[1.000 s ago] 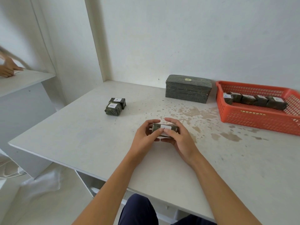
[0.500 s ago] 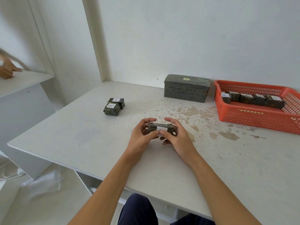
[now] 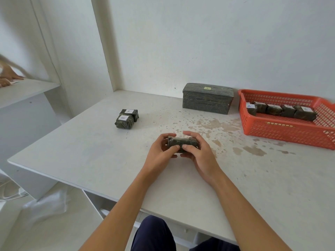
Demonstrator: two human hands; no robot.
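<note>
Near the centre of the frame, a small dark wrapped block is held just above the white table. The left hand grips its left end and the right hand its right end, with curled fingers behind the block and thumbs in front.

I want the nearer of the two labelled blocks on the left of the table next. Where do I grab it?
Probably best from above, pinching the nearer block across its left and right faces. Both look free, while its far face sits against the other block, and its label faces up.
</note>
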